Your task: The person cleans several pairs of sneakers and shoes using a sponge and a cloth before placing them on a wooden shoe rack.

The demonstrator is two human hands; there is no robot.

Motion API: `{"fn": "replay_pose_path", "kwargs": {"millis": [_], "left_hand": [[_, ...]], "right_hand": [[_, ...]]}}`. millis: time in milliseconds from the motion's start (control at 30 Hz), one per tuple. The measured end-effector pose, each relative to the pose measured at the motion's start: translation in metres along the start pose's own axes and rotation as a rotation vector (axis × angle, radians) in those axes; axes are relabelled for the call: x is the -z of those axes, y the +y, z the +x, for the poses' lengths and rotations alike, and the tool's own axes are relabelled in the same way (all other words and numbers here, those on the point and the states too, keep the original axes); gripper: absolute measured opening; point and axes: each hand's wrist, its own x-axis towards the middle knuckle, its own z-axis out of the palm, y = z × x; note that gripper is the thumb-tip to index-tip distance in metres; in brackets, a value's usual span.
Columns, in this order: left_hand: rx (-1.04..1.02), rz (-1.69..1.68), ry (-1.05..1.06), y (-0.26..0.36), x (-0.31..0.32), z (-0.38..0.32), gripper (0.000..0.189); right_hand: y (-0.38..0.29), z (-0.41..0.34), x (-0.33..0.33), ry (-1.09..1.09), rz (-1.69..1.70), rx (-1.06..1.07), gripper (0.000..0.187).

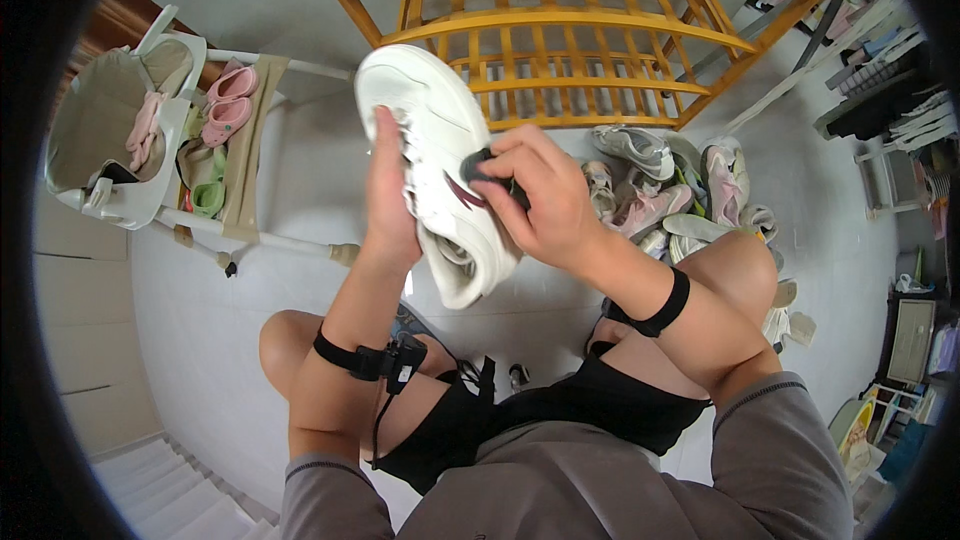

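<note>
A white lace-up sneaker [431, 101] with a dark red mark on its side is held up before me, toe pointing away and its opening towards me. My left hand [391, 191] grips it along its left side, with the thumb near the laces. My right hand [544, 199] pinches a small dark object [476, 165], perhaps a brush or sponge, against the upper beside the red mark. The fingers partly hide that object, so its exact kind cannot be told.
A slatted wooden rack [570, 19] stands ahead. Assorted shoes [649, 202] lie piled on the floor to the right. At left, a white-framed high chair [161, 195] holds pink clogs [227, 116] and green ones [208, 197]. Clothes [877, 101] hang at far right.
</note>
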Motion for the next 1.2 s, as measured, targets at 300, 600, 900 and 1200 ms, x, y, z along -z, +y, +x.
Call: {"fn": "replay_pose_path", "kwargs": {"millis": [300, 600, 900, 1200], "left_hand": [[0.011, 0.196, -0.046, -0.005, -0.001, 0.000, 0.073], [0.040, 0.154, -0.031, -0.009, -0.002, -0.007, 0.070], [0.110, 0.069, -0.041, 0.015, -0.005, -0.003, 0.070], [0.077, 0.192, -0.046, -0.003, -0.009, -0.006, 0.067]], "right_hand": [[-0.003, 0.018, 0.005, 0.054, -0.077, 0.065, 0.018], [-0.013, 0.011, -0.002, -0.031, -0.066, 0.167, 0.019], [-0.024, 0.004, 0.001, -0.158, 0.090, 0.127, 0.016], [-0.006, 0.018, 0.004, -0.016, -0.102, 0.145, 0.017]]}}
